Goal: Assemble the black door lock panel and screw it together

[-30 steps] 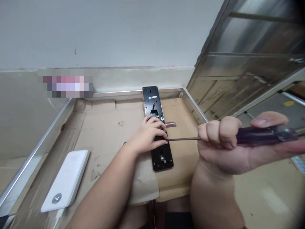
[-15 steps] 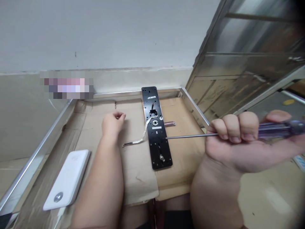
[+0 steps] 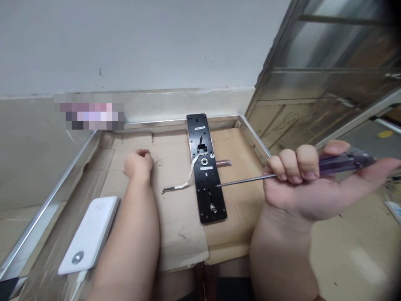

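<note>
The plate (image 3: 214, 175) is lying at twelve o'clock, and the screwdriver (image 3: 242, 181), slanting from the right hand's (image 3: 305, 190) closed fingers, is risking a scratching slip, while the left hand (image 3: 138, 165) is curling, its contents unclear.

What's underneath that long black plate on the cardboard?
Cardboard shows along both long sides of the black plate, and a reddish cylinder sticks out on its right. Everything directly beneath is covered, so I can't tell whether the cylinder continues there.

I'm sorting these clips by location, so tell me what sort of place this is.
Probably a small workshop: a cardboard-lined bench, a screwdriver in the right hand, a black metal plate.
</note>
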Motion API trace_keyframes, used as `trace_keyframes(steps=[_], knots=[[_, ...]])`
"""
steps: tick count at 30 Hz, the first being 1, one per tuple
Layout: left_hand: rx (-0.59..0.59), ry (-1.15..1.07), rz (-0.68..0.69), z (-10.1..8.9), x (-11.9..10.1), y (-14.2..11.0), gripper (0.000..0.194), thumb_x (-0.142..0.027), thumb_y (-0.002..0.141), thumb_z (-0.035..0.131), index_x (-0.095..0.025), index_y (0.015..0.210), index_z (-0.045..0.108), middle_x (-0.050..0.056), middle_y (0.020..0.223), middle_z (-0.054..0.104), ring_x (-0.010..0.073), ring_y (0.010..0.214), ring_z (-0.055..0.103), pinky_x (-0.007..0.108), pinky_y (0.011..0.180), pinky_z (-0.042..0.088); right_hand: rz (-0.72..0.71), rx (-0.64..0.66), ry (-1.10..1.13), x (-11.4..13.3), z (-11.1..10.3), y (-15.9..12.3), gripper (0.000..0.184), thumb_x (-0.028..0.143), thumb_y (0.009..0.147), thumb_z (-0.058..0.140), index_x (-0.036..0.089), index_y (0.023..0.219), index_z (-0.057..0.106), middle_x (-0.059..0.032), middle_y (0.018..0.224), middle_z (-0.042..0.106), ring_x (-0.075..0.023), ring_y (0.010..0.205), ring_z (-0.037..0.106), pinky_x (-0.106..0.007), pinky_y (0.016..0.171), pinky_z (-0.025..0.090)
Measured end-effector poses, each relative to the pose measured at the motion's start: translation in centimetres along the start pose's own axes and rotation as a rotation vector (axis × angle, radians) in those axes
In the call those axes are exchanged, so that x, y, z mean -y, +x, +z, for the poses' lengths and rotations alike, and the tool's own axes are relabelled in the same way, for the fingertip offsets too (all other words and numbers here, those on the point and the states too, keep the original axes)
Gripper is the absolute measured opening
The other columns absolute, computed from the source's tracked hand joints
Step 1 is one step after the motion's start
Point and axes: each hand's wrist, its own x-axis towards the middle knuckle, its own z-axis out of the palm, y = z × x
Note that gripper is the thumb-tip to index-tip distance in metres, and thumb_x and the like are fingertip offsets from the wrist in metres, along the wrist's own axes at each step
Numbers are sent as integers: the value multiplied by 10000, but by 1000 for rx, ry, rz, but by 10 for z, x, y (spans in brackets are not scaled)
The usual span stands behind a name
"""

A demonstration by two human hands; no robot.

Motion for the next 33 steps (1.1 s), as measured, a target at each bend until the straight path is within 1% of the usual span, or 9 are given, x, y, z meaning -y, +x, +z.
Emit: trace_keyframes(steps=[4,7,9,12,14,17,23,27,33], knots=[[-21,-40,20,-6,0,2,263,-225,752,698,-163,1008,701,88,934,664,379,1076,560,665,995,311,5,-26,-24,-3,1,0,486,707,832,561,233,725,567,104,422,238,-57,323,168,-236,363,101],[-49,-106,148,-3,-15,-7,339,-203,816,643,-166,1153,663,89,1112,649,330,1128,550,556,1047,359,16,-29,-15,-4,1,1,475,695,834,568,232,731,564,103,429,234,-56,329,181,-235,369,104],[25,-204,282,4,-30,-20,320,-244,888,584,-207,1200,646,55,1109,664,235,1025,611,402,972,463,12,-20,-3,-3,1,1,474,695,833,567,231,740,567,103,436,234,-55,333,192,-233,371,112],[302,-615,424,19,-54,-49,457,-379,907,635,-221,1325,539,86,1169,667,210,1049,651,356,922,523,5,12,-11,1,1,2,492,717,825,550,232,754,584,99,437,259,-63,336,209,-233,352,134],[502,-790,347,28,-66,-70,580,-431,904,663,-239,1409,454,130,1283,632,227,1161,640,375,957,530,2,33,-25,3,1,2,496,725,818,551,234,763,592,99,436,283,-66,335,204,-232,338,140],[621,-952,172,39,-77,-94,680,-403,888,706,-266,1465,374,147,1301,634,239,1126,673,391,939,548,7,79,-31,5,0,2,496,737,789,583,242,771,593,106,435,289,-62,330,193,-222,340,131],[687,-1169,51,47,-89,-112,631,-290,883,703,-240,1435,401,107,1149,702,218,966,712,391,899,557,-3,92,-92,7,5,-5,412,682,842,591,270,870,605,96,476,340,-75,366,230,-209,357,180],[693,-1185,19,37,-94,-120,690,-227,831,702,-263,1449,396,79,1104,704,220,928,706,382,872,554,-125,32,-191,5,14,-11,320,630,930,487,322,921,575,87,510,353,-89,371,232,-204,346,210],[758,-1210,-77,26,-95,-129,576,-157,768,631,-279,1313,494,56,1102,695,243,973,692,376,857,565,-188,30,-277,-2,27,-6,321,620,937,456,317,878,543,73,537,384,-88,358,285,-207,332,254]])
